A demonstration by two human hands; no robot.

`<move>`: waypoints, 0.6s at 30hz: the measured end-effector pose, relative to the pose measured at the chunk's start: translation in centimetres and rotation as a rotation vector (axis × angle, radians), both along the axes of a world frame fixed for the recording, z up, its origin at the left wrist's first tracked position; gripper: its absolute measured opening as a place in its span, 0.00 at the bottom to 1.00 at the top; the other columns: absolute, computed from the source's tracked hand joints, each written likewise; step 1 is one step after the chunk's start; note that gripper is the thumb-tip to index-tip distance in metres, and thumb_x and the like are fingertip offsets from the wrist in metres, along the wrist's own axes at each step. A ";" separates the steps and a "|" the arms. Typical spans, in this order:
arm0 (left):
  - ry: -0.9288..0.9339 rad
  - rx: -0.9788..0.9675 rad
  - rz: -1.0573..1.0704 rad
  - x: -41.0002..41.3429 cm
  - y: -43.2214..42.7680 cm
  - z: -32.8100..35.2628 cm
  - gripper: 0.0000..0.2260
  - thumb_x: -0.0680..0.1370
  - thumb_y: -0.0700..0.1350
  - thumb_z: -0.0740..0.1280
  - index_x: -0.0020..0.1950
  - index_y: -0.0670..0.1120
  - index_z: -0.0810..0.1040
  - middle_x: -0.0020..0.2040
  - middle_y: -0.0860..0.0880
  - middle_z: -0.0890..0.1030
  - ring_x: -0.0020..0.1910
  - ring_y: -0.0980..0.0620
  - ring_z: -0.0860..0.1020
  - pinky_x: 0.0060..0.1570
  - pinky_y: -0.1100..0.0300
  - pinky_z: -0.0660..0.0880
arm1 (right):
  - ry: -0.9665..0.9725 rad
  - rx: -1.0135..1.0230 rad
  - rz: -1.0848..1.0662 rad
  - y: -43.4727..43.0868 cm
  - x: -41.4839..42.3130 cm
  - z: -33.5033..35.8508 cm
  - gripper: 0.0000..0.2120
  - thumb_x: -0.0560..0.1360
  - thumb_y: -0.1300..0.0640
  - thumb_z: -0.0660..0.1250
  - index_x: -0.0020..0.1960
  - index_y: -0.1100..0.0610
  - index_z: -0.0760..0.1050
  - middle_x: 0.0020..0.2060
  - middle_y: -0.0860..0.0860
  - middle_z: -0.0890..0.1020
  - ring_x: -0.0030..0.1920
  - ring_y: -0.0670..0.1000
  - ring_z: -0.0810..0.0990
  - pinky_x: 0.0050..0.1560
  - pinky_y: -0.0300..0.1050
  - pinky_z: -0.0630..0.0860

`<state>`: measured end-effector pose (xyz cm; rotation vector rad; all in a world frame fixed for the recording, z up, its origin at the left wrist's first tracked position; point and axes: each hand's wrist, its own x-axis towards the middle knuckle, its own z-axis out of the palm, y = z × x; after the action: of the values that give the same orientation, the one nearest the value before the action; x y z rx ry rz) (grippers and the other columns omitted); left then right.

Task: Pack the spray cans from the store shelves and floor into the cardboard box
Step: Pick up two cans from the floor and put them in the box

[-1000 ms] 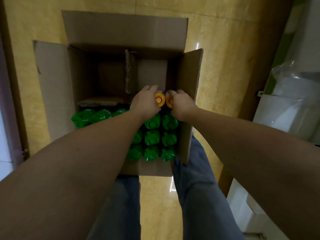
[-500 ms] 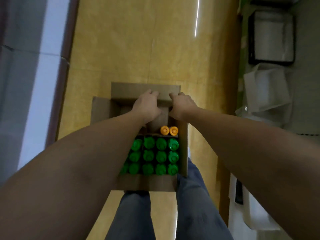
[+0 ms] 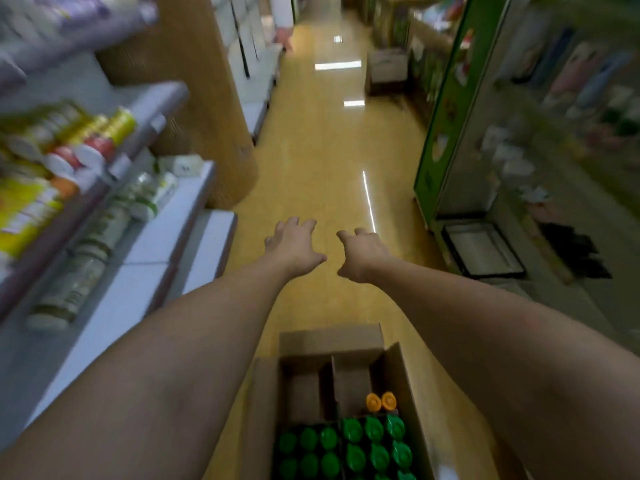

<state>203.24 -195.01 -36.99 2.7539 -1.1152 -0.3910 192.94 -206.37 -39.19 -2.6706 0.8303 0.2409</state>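
The cardboard box (image 3: 405, 386) stands open on the floor at the bottom of the view. Inside it stand several green-capped spray cans (image 3: 374, 445) and two orange-capped cans (image 3: 381, 402) against its right wall. A cardboard divider splits the box's far part. My left hand (image 3: 294, 245) and my right hand (image 3: 363, 252) are stretched out above the floor beyond the box, fingers spread and loosely bent, holding nothing. More spray cans (image 3: 86, 258) lie blurred on the white shelves at the left.
White shelving (image 3: 156, 258) with cans and bottles runs along the left. A green display rack (image 3: 446, 126) stands at the right, with a black-framed tray (image 3: 481, 251) at its foot. A tan pillar (image 3: 204, 109) rises behind the shelves. The yellow aisle floor stretches ahead.
Both hands have let go of the orange-capped cans and risen out of the box, reaching forward. The view has swung up from the box to the aisle.
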 end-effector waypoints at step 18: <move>-0.484 -0.115 0.313 -12.2 10.9 24.6 0.33 0.77 0.64 0.66 0.79 0.56 0.62 0.80 0.46 0.60 0.78 0.39 0.57 0.73 0.33 0.57 | -0.386 -0.244 0.397 6.3 -7.1 25.1 0.34 0.74 0.50 0.72 0.76 0.52 0.63 0.68 0.58 0.70 0.68 0.64 0.70 0.64 0.60 0.74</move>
<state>191.07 -184.14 -12.37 2.9230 -0.7249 0.3843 185.88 -200.10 -14.12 -2.9483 0.2194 -0.2985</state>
